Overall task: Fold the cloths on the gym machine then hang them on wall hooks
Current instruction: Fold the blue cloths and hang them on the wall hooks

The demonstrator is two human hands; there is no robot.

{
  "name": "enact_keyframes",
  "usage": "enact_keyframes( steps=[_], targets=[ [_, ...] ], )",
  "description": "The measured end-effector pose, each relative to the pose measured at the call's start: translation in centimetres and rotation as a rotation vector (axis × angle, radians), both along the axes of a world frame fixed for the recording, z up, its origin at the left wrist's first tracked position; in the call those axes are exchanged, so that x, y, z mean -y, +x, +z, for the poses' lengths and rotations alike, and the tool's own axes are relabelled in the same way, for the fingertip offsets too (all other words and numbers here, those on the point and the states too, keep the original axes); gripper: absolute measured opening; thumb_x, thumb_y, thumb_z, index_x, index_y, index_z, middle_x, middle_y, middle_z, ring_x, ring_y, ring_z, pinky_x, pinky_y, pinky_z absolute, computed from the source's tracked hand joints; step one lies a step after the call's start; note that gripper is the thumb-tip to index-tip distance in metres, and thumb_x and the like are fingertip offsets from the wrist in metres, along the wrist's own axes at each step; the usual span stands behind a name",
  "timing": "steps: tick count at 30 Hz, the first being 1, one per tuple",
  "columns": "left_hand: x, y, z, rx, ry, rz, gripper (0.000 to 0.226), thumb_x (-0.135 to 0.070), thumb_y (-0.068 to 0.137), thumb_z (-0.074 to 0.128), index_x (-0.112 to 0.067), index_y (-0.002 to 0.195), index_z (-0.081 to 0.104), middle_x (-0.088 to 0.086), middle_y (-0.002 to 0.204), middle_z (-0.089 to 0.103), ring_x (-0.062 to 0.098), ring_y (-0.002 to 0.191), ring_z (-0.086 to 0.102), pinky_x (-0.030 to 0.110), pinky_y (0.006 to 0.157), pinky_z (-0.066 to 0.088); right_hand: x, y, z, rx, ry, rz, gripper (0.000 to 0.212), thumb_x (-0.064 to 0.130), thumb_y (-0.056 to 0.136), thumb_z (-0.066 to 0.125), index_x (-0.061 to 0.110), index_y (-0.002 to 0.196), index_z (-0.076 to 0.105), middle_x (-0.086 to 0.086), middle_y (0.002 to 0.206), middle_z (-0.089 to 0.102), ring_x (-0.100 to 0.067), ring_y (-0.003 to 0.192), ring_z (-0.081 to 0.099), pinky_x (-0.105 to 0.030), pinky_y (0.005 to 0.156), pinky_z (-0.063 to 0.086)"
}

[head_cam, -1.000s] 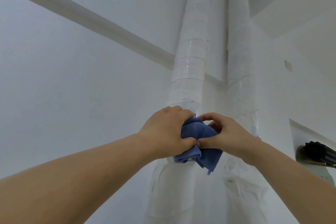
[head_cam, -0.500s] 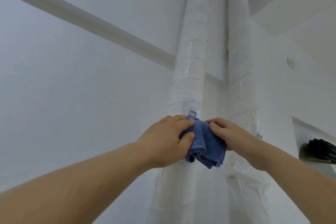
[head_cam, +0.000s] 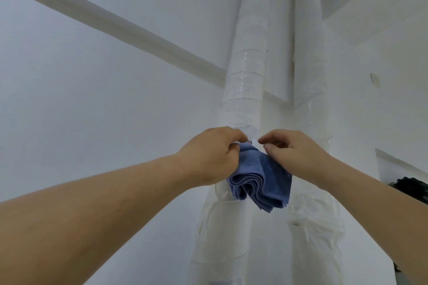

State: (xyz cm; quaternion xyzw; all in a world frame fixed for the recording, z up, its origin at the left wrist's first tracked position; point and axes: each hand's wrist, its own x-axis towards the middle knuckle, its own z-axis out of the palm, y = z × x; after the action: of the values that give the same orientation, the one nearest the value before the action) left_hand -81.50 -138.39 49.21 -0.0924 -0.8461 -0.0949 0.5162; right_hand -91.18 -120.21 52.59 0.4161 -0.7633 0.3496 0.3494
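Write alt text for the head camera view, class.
A folded blue cloth is held high against a white wrapped pipe. The left hand pinches its top; the right hand curls close beside, its grip unclear.

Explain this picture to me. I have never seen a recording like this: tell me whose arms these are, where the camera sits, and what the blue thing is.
There is no machine here. A person wears a wide-angle camera on the head, so you see their own two bare arms reaching forward. This single view looks up at a white wall with two wrapped white pipes, a left pipe and a right pipe. The left hand grips the top of a folded blue cloth, which hangs in front of the left pipe. The right hand is beside it, fingers curled at the cloth's top edge; whether it pinches the cloth cannot be told. No hook shows plainly.
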Motion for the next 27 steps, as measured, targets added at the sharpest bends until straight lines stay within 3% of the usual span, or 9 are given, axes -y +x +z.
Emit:
enact_keyframes(
  steps=[3, 6, 9, 12, 15, 19, 23, 27],
  targets=[
    [0.6, 0.2, -0.9, -0.031, 0.053, -0.001, 0.035, -0.019, 0.101, 0.043, -0.028, 0.129, 0.062, -0.009, 0.129, 0.064, 0.014, 0.117, 0.058, 0.034, 0.101, 0.049, -0.4, 0.7, -0.7, -0.087, -0.017, -0.047, 0.019, 0.021, 0.099, 0.057, 0.029, 0.107, 0.073, 0.012, 0.098, 0.073, -0.009, 0.096, 0.068, -0.02, 0.073, 0.052],
    [1.9, 0.6, -2.0, -0.129, 0.078, -0.008, 0.027, -0.022, 0.095, 0.052, -0.029, 0.121, 0.06, -0.013, 0.119, 0.061, 0.01, 0.106, 0.059, 0.035, 0.093, 0.054, -0.7, 2.1, -2.3, -0.235, -0.052, -0.127, 0.02, 0.027, 0.097, 0.057, 0.031, 0.11, 0.071, 0.017, 0.104, 0.07, -0.008, 0.102, 0.065, -0.031, 0.089, 0.054],
    [3.1, 1.9, -2.9, -0.225, 0.085, -0.013, 0.023, -0.02, 0.092, 0.059, -0.028, 0.114, 0.059, -0.015, 0.107, 0.06, 0.006, 0.091, 0.06, 0.031, 0.082, 0.054, -0.8, 4.0, -4.1, -0.282, -0.115, -0.12, 0.016, 0.03, 0.096, 0.058, 0.032, 0.104, 0.072, 0.016, 0.104, 0.069, -0.008, 0.103, 0.063, -0.035, 0.092, 0.052],
    [3.4, 3.4, -4.5, -0.194, 0.143, -0.079, 0.015, -0.016, 0.091, 0.061, -0.025, 0.103, 0.064, -0.01, 0.088, 0.066, 0.005, 0.068, 0.058, 0.031, 0.071, 0.055, -0.6, 5.9, -5.9, -0.273, -0.17, -0.108, 0.014, 0.032, 0.092, 0.057, 0.032, 0.089, 0.071, 0.011, 0.092, 0.069, -0.01, 0.09, 0.065, -0.038, 0.083, 0.055],
    [2.8, 4.3, -7.4, -0.084, 0.185, -0.187, 0.011, -0.016, 0.092, 0.062, -0.026, 0.094, 0.067, -0.007, 0.077, 0.068, 0.01, 0.066, 0.062, 0.033, 0.066, 0.057, -0.3, 7.9, -8.6, -0.248, -0.243, -0.149, 0.016, 0.03, 0.093, 0.057, 0.027, 0.081, 0.067, 0.006, 0.081, 0.065, -0.015, 0.076, 0.061, -0.043, 0.073, 0.055],
    [1.9, 5.3, -13.2, 0.129, 0.265, -0.346, 0.009, -0.02, 0.093, 0.063, -0.027, 0.096, 0.069, -0.007, 0.079, 0.069, 0.011, 0.071, 0.066, 0.026, 0.066, 0.057, 0.1, 10.7, -14.7, -0.05, -0.248, -0.148, 0.018, 0.029, 0.095, 0.061, 0.024, 0.079, 0.066, -0.003, 0.066, 0.061, -0.02, 0.063, 0.056, -0.037, 0.064, 0.051],
    [0.9, 6.4, -21.5, 0.376, 0.34, -0.448, 0.013, -0.023, 0.093, 0.063, -0.029, 0.103, 0.068, -0.012, 0.087, 0.07, 0.008, 0.074, 0.067, 0.02, 0.067, 0.057, -0.4, 13.5, -23.5, 0.297, -0.141, -0.209, 0.014, 0.033, 0.096, 0.063, 0.027, 0.086, 0.071, -0.003, 0.072, 0.069, -0.016, 0.064, 0.062, -0.02, 0.062, 0.053],
    [-1.5, 8.4, -31.3, 0.629, 0.364, -0.525, 0.018, -0.024, 0.092, 0.063, -0.03, 0.109, 0.068, -0.012, 0.093, 0.071, 0.008, 0.078, 0.068, 0.024, 0.073, 0.058, -2.9, 17.1, -34.6, 0.609, -0.072, -0.34, 0.013, 0.032, 0.096, 0.061, 0.033, 0.093, 0.073, 0.0, 0.081, 0.075, -0.02, 0.078, 0.072, -0.046, 0.08, 0.061]
  ],
)
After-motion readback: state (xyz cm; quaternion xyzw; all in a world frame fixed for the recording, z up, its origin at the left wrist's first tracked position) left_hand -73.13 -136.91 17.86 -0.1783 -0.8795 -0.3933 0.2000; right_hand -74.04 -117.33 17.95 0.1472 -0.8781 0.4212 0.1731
